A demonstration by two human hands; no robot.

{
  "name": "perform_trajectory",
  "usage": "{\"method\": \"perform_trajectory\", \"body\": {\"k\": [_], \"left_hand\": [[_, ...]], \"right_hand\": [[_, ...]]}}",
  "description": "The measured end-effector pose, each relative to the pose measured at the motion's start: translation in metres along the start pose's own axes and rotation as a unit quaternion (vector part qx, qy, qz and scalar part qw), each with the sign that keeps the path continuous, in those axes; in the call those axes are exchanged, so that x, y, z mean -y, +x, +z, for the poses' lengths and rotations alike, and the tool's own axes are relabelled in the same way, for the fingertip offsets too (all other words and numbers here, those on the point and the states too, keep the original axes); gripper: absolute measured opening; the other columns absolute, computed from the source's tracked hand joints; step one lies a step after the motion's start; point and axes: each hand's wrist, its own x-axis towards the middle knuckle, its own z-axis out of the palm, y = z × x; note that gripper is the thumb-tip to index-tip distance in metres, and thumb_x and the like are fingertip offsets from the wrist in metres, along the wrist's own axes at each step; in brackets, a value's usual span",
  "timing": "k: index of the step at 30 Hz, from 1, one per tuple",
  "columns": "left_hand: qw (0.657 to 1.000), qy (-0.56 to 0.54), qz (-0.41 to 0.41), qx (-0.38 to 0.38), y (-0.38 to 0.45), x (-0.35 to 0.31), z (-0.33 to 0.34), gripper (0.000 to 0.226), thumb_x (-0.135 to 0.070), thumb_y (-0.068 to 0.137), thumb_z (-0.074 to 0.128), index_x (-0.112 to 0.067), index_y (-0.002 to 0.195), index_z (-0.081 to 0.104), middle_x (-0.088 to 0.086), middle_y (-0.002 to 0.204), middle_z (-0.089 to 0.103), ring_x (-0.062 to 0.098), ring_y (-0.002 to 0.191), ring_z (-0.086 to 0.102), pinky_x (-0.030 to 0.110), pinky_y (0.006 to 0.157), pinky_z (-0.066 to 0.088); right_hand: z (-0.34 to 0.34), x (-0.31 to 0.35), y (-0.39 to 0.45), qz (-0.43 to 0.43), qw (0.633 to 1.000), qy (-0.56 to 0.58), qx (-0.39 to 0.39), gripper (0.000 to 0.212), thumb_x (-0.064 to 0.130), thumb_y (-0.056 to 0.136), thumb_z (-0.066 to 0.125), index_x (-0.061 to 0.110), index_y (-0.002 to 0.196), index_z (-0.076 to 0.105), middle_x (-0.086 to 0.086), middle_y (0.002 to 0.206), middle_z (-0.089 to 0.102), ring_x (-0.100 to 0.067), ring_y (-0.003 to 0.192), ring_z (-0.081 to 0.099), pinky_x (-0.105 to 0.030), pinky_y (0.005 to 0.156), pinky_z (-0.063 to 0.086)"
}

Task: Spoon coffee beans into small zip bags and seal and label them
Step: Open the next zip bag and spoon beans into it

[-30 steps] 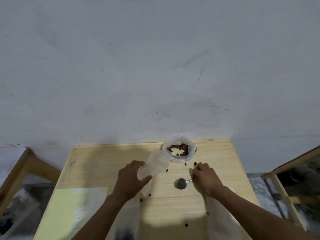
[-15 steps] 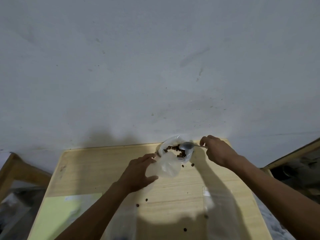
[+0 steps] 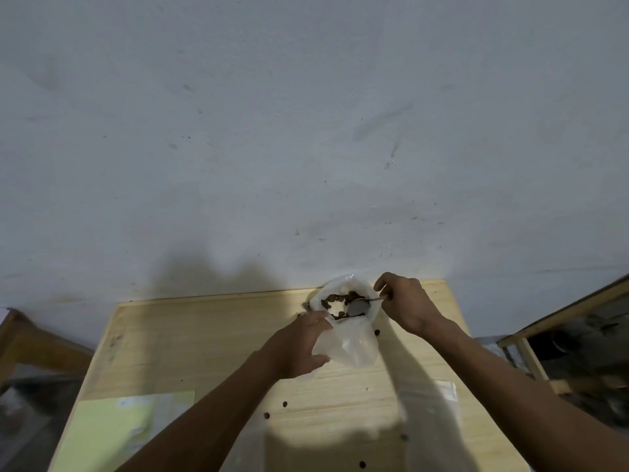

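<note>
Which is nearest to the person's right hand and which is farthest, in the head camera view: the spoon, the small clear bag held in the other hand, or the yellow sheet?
From the right hand:
1. Spoon, pinched by its handle in that hand.
2. Small clear bag, just below and left, held by the left hand.
3. Yellow sheet, far off at the table's near left corner.

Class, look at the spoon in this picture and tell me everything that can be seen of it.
The spoon is small and looks like grey metal, with a rounded bowl and a thin handle. The right hand pinches the handle's far end. The bowl is lowered into the open bag of coffee beans at the table's back edge, among the beans. Whether it holds any beans cannot be told.
</note>
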Motion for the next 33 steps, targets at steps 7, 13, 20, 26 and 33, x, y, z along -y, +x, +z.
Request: {"method": "perform_trajectory", "body": {"k": [7,13,20,26,33], "left_hand": [[0.996,0.052,0.045,-0.064,-0.008,-0.001,0.004,0.055,-0.04,0.09,0.059,-0.018,0.139,0.045,-0.003,0.158,0.022,0.023,0.148,0.019,0.044,0.109,0.04],[0.996,0.055,0.047,-0.056,-0.01,0.007,0.014,0.057,-0.047,0.086,0.051,-0.021,0.136,0.045,-0.004,0.159,0.019,0.019,0.148,0.017,0.046,0.102,0.046],[0.998,0.041,0.039,-0.04,-0.008,0.002,0.023,0.062,-0.053,0.086,0.05,-0.02,0.139,0.044,0.001,0.161,0.017,0.022,0.15,0.011,0.044,0.112,0.036],[0.999,0.004,0.017,-0.048,-0.01,-0.003,0.026,0.059,-0.044,0.089,0.059,-0.019,0.141,0.044,-0.001,0.162,0.014,0.018,0.15,0.009,0.033,0.117,0.022],[0.992,-0.05,0.003,-0.117,-0.022,-0.001,0.015,0.062,-0.05,0.082,0.063,-0.023,0.136,0.049,-0.01,0.143,0.048,0.006,0.131,0.044,0.022,0.107,0.036]], "right_hand": [[0.017,-0.008,-0.012,0.021,0.952,0.258,-0.163,0.015,0.017,0.096,0.056,0.019,0.102,0.07,0.005,0.087,0.074,-0.011,0.082,0.071,-0.026,0.078,0.055],[0.049,-0.022,-0.035,-0.002,0.951,0.208,-0.227,0.017,0.011,0.095,0.059,0.017,0.107,0.07,0.011,0.095,0.072,-0.002,0.086,0.065,-0.014,0.075,0.05],[0.07,-0.023,-0.033,0.172,0.913,0.315,-0.195,0.016,0.011,0.093,0.05,0.017,0.096,0.065,-0.002,0.079,0.069,-0.024,0.074,0.068,-0.034,0.066,0.055],[0.075,-0.017,-0.021,0.262,0.863,0.403,-0.153,0.014,0.008,0.09,0.055,0.011,0.089,0.068,-0.006,0.07,0.07,-0.022,0.068,0.065,-0.044,0.078,0.057],[0.051,-0.017,-0.027,0.259,0.836,0.452,-0.172,0.016,0.007,0.091,0.05,0.005,0.093,0.066,-0.013,0.074,0.066,-0.026,0.067,0.061,-0.046,0.076,0.055]]}}
